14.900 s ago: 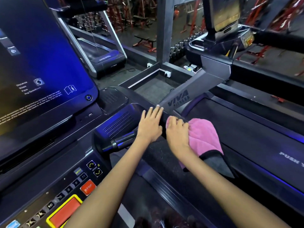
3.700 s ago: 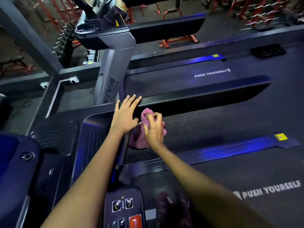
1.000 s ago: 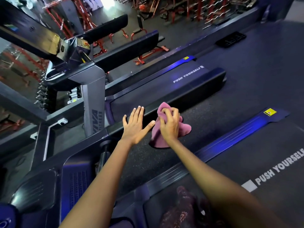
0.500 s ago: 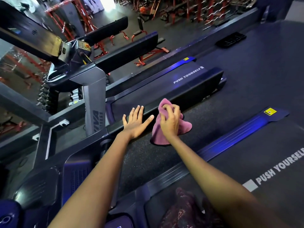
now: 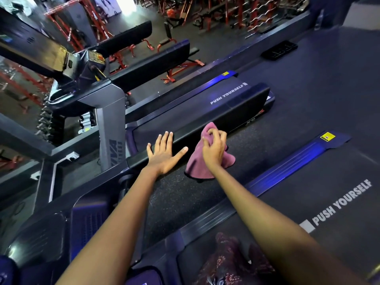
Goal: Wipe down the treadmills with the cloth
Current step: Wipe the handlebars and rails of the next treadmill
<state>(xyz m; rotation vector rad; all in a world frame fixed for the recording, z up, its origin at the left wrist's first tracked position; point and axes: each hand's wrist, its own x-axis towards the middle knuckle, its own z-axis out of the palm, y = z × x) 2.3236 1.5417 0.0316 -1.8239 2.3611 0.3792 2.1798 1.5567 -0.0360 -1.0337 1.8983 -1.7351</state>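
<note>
A pink cloth [image 5: 194,165] hangs bunched against the black side handrail [image 5: 236,112] of the treadmill I stand on. My right hand [image 5: 213,150] grips the cloth from above, fingers curled into its top fold. My left hand [image 5: 164,154] lies flat on the same rail just to the left, fingers straight and spread. The running belt [image 5: 339,202] with white "PUSH YOURSELF" lettering stretches to the lower right. A second treadmill [image 5: 224,95] stands beyond the rail.
The neighbouring treadmill's grey upright [image 5: 112,130] and console [image 5: 67,64] rise at the left. Red weight racks and benches [image 5: 181,64] fill the far floor. A blue-lit side strip [image 5: 287,171] edges my belt. Patterned clothing [image 5: 232,262] shows at the bottom.
My right hand has slid the cloth a little further along the rail, away from the console. My left hand stays flat on the rail.
</note>
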